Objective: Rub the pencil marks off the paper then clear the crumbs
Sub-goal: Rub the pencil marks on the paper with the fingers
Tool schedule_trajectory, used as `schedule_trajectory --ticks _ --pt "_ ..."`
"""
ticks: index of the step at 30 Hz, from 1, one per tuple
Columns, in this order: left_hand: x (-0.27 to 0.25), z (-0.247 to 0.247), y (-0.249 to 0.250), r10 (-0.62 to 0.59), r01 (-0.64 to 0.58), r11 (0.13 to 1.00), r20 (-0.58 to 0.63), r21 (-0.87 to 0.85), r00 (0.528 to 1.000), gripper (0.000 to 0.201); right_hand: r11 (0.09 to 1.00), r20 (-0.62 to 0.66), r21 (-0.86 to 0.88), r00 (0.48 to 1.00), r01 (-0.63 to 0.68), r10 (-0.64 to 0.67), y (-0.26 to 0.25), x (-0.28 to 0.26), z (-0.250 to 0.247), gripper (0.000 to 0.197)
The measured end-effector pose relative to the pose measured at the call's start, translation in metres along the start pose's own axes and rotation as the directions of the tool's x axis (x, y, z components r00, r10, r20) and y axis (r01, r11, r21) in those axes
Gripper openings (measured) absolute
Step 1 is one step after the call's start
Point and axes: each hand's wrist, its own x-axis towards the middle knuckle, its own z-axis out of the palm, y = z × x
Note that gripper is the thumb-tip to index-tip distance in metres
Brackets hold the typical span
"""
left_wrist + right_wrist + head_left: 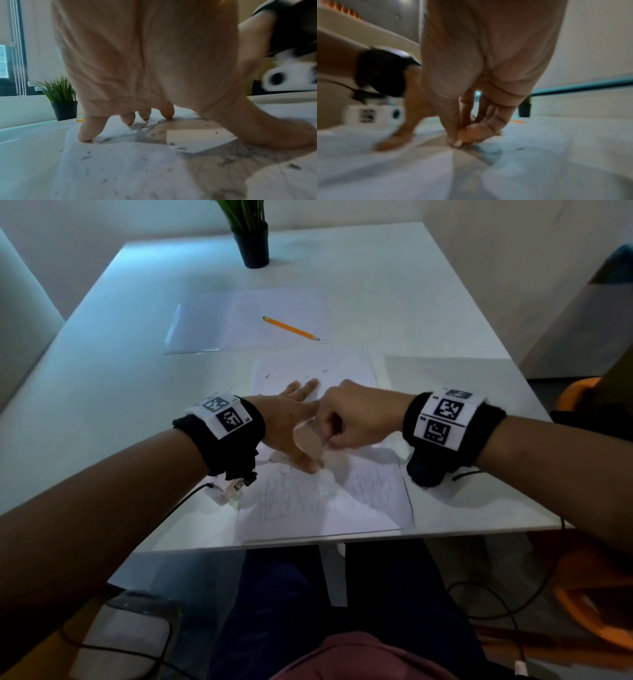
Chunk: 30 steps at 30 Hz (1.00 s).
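A white paper (342, 508) with faint pencil marks (291, 498) lies at the table's front edge. My left hand (286, 410) presses flat on it, fingers spread, and in the left wrist view its fingertips (84, 136) touch the sheet. Dark eraser crumbs (85, 157) are scattered over the paper. My right hand (356, 416) is curled just right of the left. It pinches a small pale eraser (458, 144) whose tip touches the paper. Most of the eraser is hidden by the fingers, and the right wrist view is blurred.
A yellow pencil (291, 328) lies on a clear plastic sleeve (198, 330) beyond the paper. A potted plant (255, 248) stands at the table's far edge. Another grey sheet (445, 378) lies to the right. An orange chair (582, 594) is at the right.
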Motion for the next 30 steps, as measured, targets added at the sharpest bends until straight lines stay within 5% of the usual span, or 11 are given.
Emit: schedule_trajectory --ticks 3,8,13,18,22,27,30 --pt "-0.005 -0.003 0.002 -0.052 0.051 0.998 -0.004 -0.02 0.999 0.129 0.995 -0.134 0.013 0.986 -0.103 0.104 0.018 0.005 -0.013 0.015" --pt "0.0 0.0 -0.002 -0.044 0.045 0.999 0.024 -0.031 0.999 0.126 0.999 0.038 0.014 0.998 0.051 -0.052 -0.012 -0.007 0.007 0.01" --pt "-0.004 -0.002 0.0 -0.059 0.059 0.997 0.003 -0.039 0.998 0.129 0.996 -0.159 0.033 0.984 -0.078 0.083 0.014 0.002 -0.009 0.014" --pt "0.004 0.003 -0.004 -0.007 0.007 1.0 -0.012 0.003 1.0 0.133 0.999 0.061 0.001 0.997 0.054 -0.054 -0.019 -0.007 0.007 0.01" --pt "-0.006 -0.003 0.003 -0.029 0.029 0.999 -0.007 -0.022 1.0 0.126 0.996 -0.128 0.025 0.988 -0.085 0.088 0.014 0.005 -0.011 0.013" --pt "-0.002 0.0 0.0 -0.039 0.039 0.999 -0.003 -0.016 0.999 0.128 0.999 0.046 0.029 0.998 0.036 -0.038 -0.02 -0.007 0.01 0.013" --pt "-0.009 -0.004 0.005 -0.013 0.013 1.0 -0.017 -0.001 1.0 0.122 0.997 -0.076 0.02 0.995 -0.069 0.07 0.005 0.002 -0.007 0.011"
